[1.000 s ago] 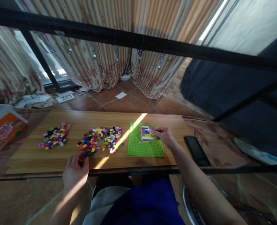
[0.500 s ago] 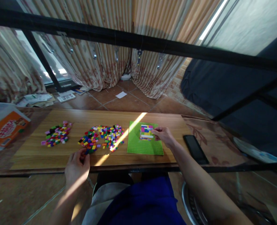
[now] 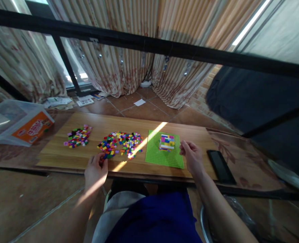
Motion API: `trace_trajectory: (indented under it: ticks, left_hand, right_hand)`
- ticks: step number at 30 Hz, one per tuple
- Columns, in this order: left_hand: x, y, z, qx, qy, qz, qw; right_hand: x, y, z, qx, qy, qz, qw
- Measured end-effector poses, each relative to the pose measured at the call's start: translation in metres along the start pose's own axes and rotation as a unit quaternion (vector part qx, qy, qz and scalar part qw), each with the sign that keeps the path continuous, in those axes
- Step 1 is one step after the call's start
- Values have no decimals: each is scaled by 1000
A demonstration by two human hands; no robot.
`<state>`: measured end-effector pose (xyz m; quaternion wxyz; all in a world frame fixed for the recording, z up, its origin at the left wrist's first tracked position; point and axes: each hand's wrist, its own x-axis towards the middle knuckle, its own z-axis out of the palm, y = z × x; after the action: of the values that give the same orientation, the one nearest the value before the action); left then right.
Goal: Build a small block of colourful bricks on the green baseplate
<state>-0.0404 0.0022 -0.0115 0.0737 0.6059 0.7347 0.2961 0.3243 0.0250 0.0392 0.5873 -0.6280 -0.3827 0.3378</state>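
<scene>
A green studded baseplate [image 3: 154, 157] lies on the wooden board, with a small block structure [image 3: 167, 142] of multicoloured toy bricks standing on it. Just past the plate's right edge is my right hand [image 3: 191, 156], fingers curled and pinched together, apart from the structure. Whatever is between its fingertips is too small to make out. My left hand [image 3: 96, 169] rests at the near edge of the middle brick pile [image 3: 109, 145], its thumb and fingers closed at the bricks. Its fingertips are partly hidden, and I cannot make out what they hold.
Another brick pile [image 3: 79, 136] lies left on the wooden board [image 3: 60, 155], and a further pile [image 3: 130, 143] beside the plate. A clear plastic box [image 3: 25, 113] with an orange label stands far left. A black phone [image 3: 220, 166] lies right. A dark metal bar [image 3: 139, 42] crosses in front.
My right hand has drawn back from the brick structure to the right of the baseplate. My left hand stays by the pile. The view has turned somewhat left.
</scene>
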Motion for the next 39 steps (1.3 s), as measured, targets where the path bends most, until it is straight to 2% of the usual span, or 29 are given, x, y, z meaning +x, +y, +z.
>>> trace_trajectory:
  ticks: [3, 5, 9, 13, 17, 23, 28, 35, 39]
  left_hand:
    - [-1, 0, 0, -11, 3, -3, 1000]
    - [-2, 0, 1, -19, 2, -2, 1000]
    - [-4, -1, 1, -28, -10, -13, 999]
    - [-5, -1, 1, -39, -14, -19, 999]
    - [-6, -1, 1, -42, -12, -19, 999]
    - [-6, -2, 2, -42, -18, -22, 999]
    - [-5, -1, 2, -32, -14, -20, 999]
    - [-5, 1, -1, -27, -16, -15, 999]
    - [-4, 1, -2, -25, -18, -16, 999]
  right_hand:
    - [-28, -1, 21, -78, -83, -43, 993]
    - [-46, 0, 37, -129, -156, -68, 977]
    - [-72, 8, 69, -218, -266, -126, 930]
    - [-78, 16, 98, -300, -318, -175, 882]
    - [-72, 19, 118, -372, -325, -209, 844]
    - [-60, 21, 135, -429, -301, -204, 827]
    - [-55, 15, 147, -462, -311, -204, 805]
    - [-52, 4, 159, -500, -311, -160, 792]
    - [-53, 6, 156, -477, -296, -170, 810]
